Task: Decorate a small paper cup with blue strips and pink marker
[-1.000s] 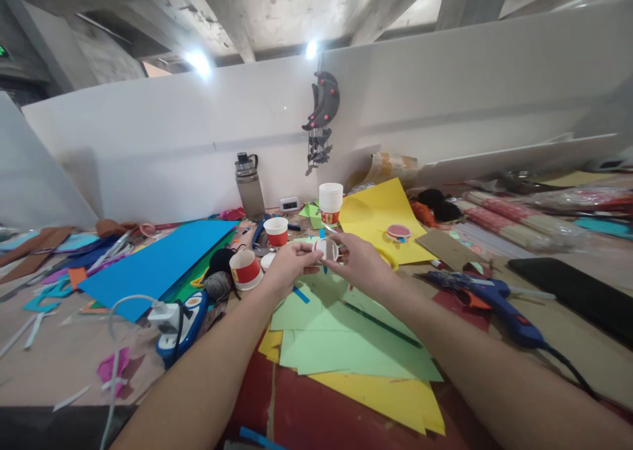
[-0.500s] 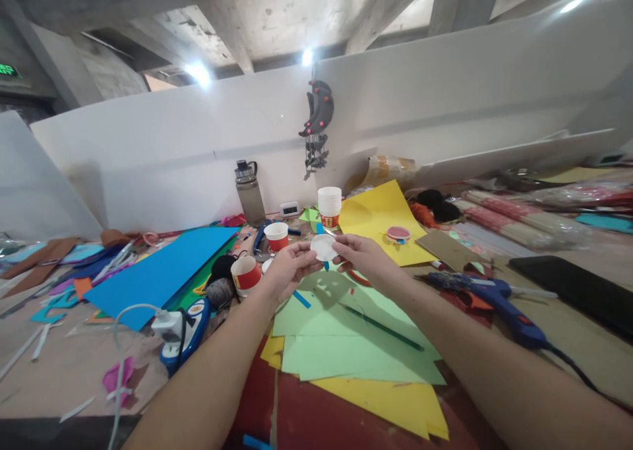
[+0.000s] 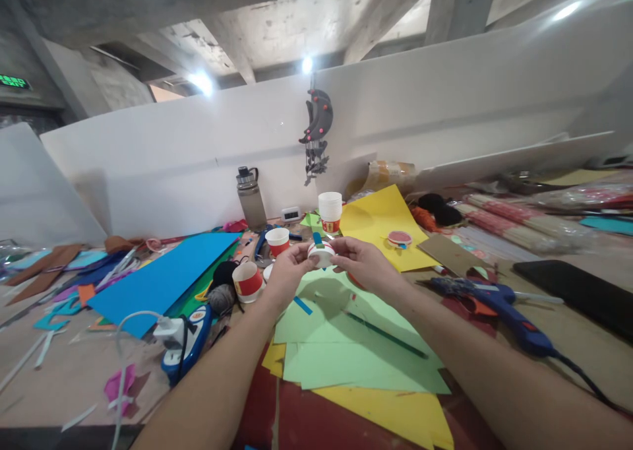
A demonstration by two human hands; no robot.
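Note:
Both my hands meet above the table and pinch a small cut-down paper cup (image 3: 321, 253), white with a red band and a blue strip sticking up from it. My left hand (image 3: 287, 273) grips its left side with thumb and fingers. My right hand (image 3: 360, 264) holds its right side, fingers curled. Below them lie light green paper sheets (image 3: 346, 344) over yellow sheets (image 3: 400, 407).
A blue glue gun (image 3: 499, 305) lies right of my arm, its cord trailing. Red-and-white paper cups (image 3: 246, 281), a cup stack (image 3: 330, 211), a grey bottle (image 3: 250, 198), a blue sheet (image 3: 163, 280), a power strip (image 3: 184, 334) and scraps crowd the left. A dark phone-like slab (image 3: 578, 295) lies at right.
The cup has been turned in my fingers: half a second ago its white round base faced me, now its red-banded side shows. Both hands stay in nearly the same spot.

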